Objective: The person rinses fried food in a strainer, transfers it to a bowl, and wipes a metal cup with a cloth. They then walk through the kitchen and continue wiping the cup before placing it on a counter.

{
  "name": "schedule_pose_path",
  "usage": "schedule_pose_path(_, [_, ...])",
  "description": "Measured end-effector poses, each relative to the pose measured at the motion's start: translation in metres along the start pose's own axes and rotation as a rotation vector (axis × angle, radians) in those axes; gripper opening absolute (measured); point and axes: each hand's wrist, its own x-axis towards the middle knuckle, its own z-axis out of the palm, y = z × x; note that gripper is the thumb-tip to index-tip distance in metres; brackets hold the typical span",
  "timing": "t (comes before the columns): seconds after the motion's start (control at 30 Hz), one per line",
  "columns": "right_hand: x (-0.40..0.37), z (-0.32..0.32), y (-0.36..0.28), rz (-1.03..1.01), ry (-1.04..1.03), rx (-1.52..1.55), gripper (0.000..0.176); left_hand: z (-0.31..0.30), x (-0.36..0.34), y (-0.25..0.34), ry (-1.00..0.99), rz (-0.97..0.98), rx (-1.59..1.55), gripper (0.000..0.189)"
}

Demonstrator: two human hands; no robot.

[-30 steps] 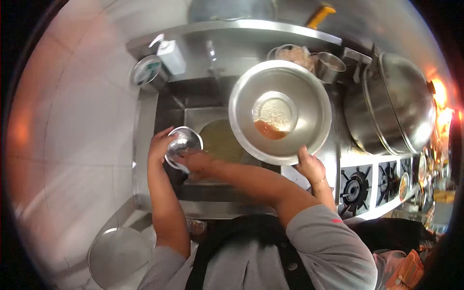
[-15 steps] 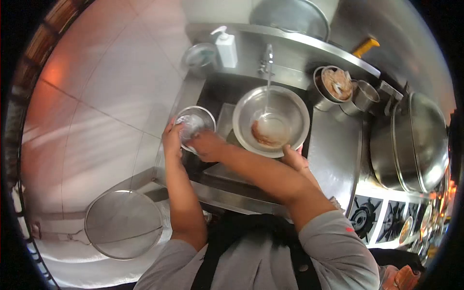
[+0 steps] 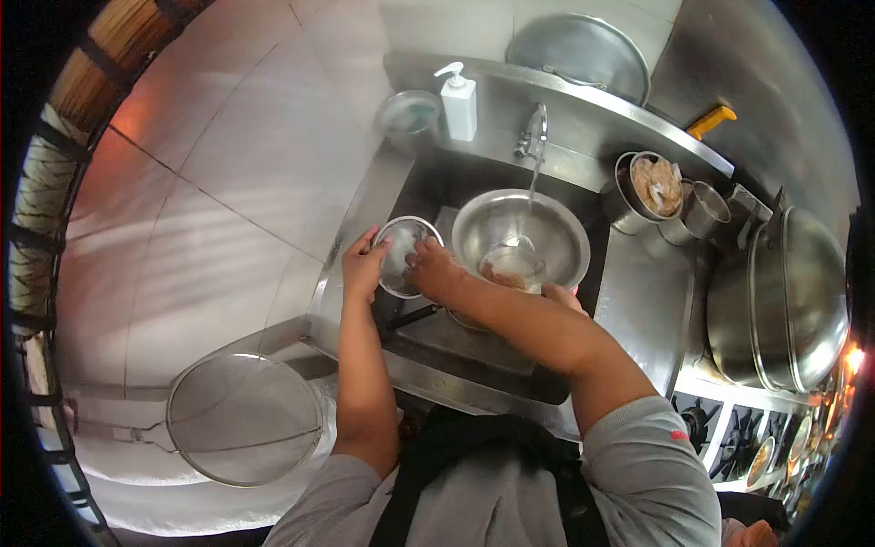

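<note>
A small metal bowl (image 3: 396,266) is tilted over the left side of the sink, with my left hand (image 3: 362,265) closed on its rim. Inside its opening, the fingers of my right hand (image 3: 435,273) are curled against the inner wall; whether they pinch anything is hidden. Beside it, a large metal bowl (image 3: 473,228) sits under water running from the tap (image 3: 538,137), with reddish-brown matter (image 3: 510,275) low in it. Another hand (image 3: 565,297), partly hidden behind my right forearm, touches the large bowl's near right edge.
A white pump bottle (image 3: 460,111) and a clear container (image 3: 408,114) stand behind the sink. Nested metal pots (image 3: 623,206) are at its right, near a large steel pot (image 3: 775,301). A round mesh strainer (image 3: 244,419) lies at lower left.
The view has shifted, so the scene sits further right and lower. My left hand still holds the small bowl, and my right hand's fingers are now further inside its rim.
</note>
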Motion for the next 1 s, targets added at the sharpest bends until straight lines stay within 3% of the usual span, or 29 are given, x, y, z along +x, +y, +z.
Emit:
schedule_pose_path(0.03, [0.002, 0.0, -0.003, 0.007, -0.006, -0.003, 0.048, 0.006, 0.0, 0.003, -0.017, -0.004, -0.005, 0.047])
schedule_pose_path(0.1, [0.013, -0.006, -0.02, 0.179, -0.077, 0.293, 0.043, 0.015, 0.0, 0.0, 0.047, 0.085, 0.07, 0.046])
schedule_pose_path(0.13, [0.015, -0.014, -0.022, 0.327, 0.058, 0.695, 0.051, 0.018, 0.001, -0.002, 0.122, 0.175, 0.154, 0.045])
schedule_pose_path(0.17, [0.016, -0.014, -0.015, 0.321, 0.058, 0.692, 0.051, 0.014, 0.008, -0.019, 0.128, 0.175, 0.152, 0.045])
schedule_pose_path(0.23, [0.022, -0.016, 0.012, 0.262, 0.309, 1.069, 0.059, -0.001, 0.031, -0.066, 0.361, 0.188, 0.041, 0.045])
schedule_pose_path(0.27, [0.023, -0.035, 0.033, 0.265, 0.182, 1.188, 0.057, -0.006, 0.037, -0.072, 0.368, 0.199, 0.041, 0.045])
schedule_pose_path(0.33, [0.027, -0.065, 0.066, 0.508, 0.2, 1.604, 0.055, -0.013, 0.039, -0.079, 0.462, 0.044, -0.155, 0.048])
schedule_pose_path(0.37, [0.028, -0.083, 0.075, 0.641, 0.313, 1.716, 0.055, -0.013, 0.036, -0.072, 0.466, 0.052, -0.162, 0.048])
schedule_pose_path(0.4, [0.031, -0.095, 0.084, 0.774, 0.433, 1.823, 0.056, -0.01, 0.028, -0.059, 0.433, -0.062, -0.286, 0.053])
schedule_pose_path(0.43, [0.043, -0.093, 0.103, 0.762, 0.441, 1.817, 0.056, -0.006, 0.023, -0.046, 0.394, -0.175, -0.408, 0.057])
schedule_pose_path(0.5, [0.074, -0.076, 0.141, 0.457, 0.627, 2.195, 0.054, 0.0, 0.019, -0.032, 0.355, -0.181, -0.436, 0.059])
schedule_pose_path(0.63, [0.084, -0.078, 0.147, 0.645, 0.701, 2.378, 0.048, 0.016, 0.013, -0.006, 0.313, -0.268, -0.447, 0.058])
schedule_pose_path(0.7, [0.059, -0.068, 0.146, 0.638, 0.558, 1.923, 0.051, 0.024, 0.012, 0.017, 0.304, -0.245, -0.433, 0.057])
schedule_pose_path(0.73, [0.048, -0.065, 0.156, 0.647, 0.561, 1.915, 0.051, 0.031, 0.015, 0.026, 0.296, -0.223, -0.419, 0.057])
schedule_pose_path(0.8, [0.022, -0.053, 0.175, 0.766, 0.624, 2.018, 0.044, 0.043, 0.034, 0.022, 0.264, -0.19, -0.415, 0.057])
schedule_pose_path(0.9, [-0.018, -0.034, 0.215, 1.009, 0.916, 2.133, 0.029, 0.068, 0.045, 0.029, 0.186, -0.159, -0.391, 0.058])
schedule_pose_path(1.0, [-0.039, -0.03, 0.235, 1.134, 0.886, 2.095, 0.025, 0.096, 0.054, 0.04, 0.1, -0.197, -0.358, 0.056])
